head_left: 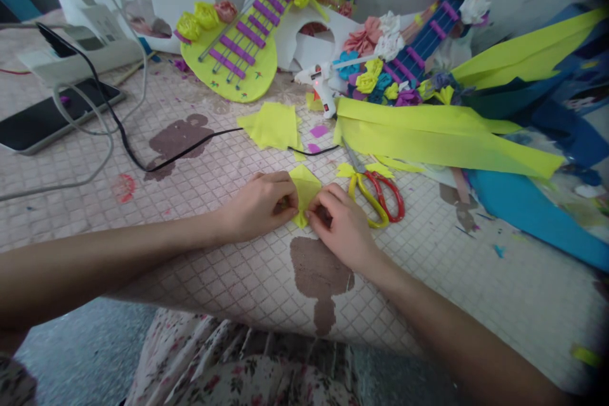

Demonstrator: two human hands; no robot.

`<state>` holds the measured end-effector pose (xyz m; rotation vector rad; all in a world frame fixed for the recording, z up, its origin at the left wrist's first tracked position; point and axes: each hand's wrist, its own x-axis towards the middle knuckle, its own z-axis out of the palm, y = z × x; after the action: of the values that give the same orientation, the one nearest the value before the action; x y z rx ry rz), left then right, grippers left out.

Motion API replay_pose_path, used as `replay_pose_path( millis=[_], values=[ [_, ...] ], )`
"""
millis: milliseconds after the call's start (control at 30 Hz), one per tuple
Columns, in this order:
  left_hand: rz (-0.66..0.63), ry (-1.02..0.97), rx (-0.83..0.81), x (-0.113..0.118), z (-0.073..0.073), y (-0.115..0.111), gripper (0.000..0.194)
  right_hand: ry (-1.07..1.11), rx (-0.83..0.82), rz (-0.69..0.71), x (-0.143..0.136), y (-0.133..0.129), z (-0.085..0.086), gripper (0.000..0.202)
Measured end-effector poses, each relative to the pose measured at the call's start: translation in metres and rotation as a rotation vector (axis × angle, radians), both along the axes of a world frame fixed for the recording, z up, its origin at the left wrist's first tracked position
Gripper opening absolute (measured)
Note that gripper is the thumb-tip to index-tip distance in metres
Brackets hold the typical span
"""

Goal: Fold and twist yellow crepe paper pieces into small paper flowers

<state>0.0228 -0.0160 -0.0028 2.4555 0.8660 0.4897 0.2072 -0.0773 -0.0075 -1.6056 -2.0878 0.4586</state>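
Pinching yellow sheet (307,186) at opposite edges with fingers of left hand (261,205) and right hand (343,226); beside scissors (365,174), over tablecloth (257,273).

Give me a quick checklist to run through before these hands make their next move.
1. Left hand gripping the small yellow piece: ok, fingers pinch its left side.
2. Right hand gripping it too: ok, fingers pinch its right side.
3. Scissors put down: ok, lying on the table beside the right hand.
4. Black cable clear of the yellow sheets: not ok, it passes beneath them.
5. Glue gun hot: cannot tell, though a red light shows.
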Motion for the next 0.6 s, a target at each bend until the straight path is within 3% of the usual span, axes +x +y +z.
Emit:
replay_pose_path(
  millis=[600],
  values=[
    [0.012,-0.003,0.031,0.0015,-0.0032,-0.0011,0.002,-0.049,0.030,-0.017,-0.0018,-0.0006,-0.0015,0.005]
  ],
)
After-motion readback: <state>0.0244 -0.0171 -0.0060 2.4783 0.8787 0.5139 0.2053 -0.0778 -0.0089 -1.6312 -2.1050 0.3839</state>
